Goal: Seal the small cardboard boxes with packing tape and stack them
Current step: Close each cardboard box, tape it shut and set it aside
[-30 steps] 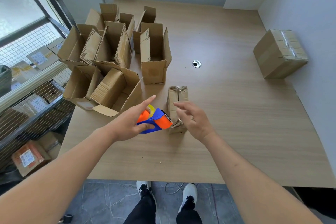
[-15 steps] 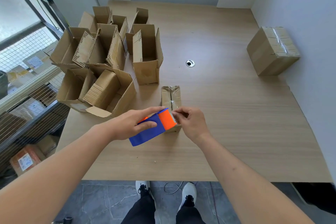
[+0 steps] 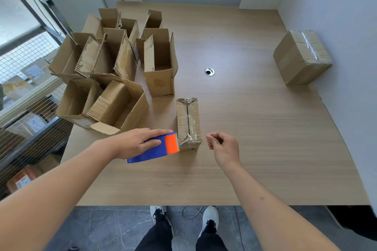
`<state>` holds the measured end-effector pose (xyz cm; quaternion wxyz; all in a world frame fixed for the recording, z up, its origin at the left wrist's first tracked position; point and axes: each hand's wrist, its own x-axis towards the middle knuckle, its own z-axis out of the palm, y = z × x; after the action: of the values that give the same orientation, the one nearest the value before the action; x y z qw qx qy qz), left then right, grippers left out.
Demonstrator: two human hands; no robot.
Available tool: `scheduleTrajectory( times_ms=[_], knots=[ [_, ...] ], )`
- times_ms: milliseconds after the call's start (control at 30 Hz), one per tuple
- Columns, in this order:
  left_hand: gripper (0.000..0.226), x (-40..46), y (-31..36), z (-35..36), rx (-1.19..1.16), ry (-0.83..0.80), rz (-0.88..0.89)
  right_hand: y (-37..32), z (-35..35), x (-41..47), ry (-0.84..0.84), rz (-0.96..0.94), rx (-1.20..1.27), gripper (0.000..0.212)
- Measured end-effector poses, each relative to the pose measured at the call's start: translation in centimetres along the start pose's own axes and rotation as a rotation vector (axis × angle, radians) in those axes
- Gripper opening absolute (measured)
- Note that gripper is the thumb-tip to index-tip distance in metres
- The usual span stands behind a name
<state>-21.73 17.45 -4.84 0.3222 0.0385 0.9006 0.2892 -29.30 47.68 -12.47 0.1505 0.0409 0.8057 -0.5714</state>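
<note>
Pale walls and a gridded window at the left edge frame a wide wooden bench (image 3: pixel 244 128) that fills the middle of the picture. Open cardboard boxes (image 3: pixel 114 71), flaps standing up, crowd its upper-left part, touching one another. A larger taped box (image 3: pixel 302 57) sits well apart at the upper right, against the wall. At centre lies a small taped box (image 3: pixel 188 123), long and narrow, clear tape shining along its top seam, just below the nearest open box. A round cable hole (image 3: pixel 209 71) marks the bench above and to the right of it.

Just left of the small box's near end, the left hand (image 3: pixel 134 142) grips a blue and orange tape dispenser (image 3: pixel 158 147), fingers laid over its top, thumb on its side, its toothed orange end almost touching the box. To the right of that box, the right hand (image 3: pixel 224 146) hovers with fingers curled in and thumb against forefinger; whether it pinches tape cannot be told.

White shoes (image 3: pixel 210 218) show on the grey floor at bottom centre.
</note>
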Motion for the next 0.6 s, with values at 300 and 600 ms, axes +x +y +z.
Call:
scheduleTrajectory(
  times_ms=[300, 600],
  knots=[
    [0.043, 1.9, -0.3, 1.0, 0.049, 0.046, -0.009, 1.1, 1.8, 0.6, -0.035, 0.126, 0.106, 0.011],
    [0.044, 2.9, -0.4, 0.8, 0.054, 0.030, -0.008, 1.1, 3.0, 0.8, -0.118, 0.104, -0.062, 0.040]
  ],
)
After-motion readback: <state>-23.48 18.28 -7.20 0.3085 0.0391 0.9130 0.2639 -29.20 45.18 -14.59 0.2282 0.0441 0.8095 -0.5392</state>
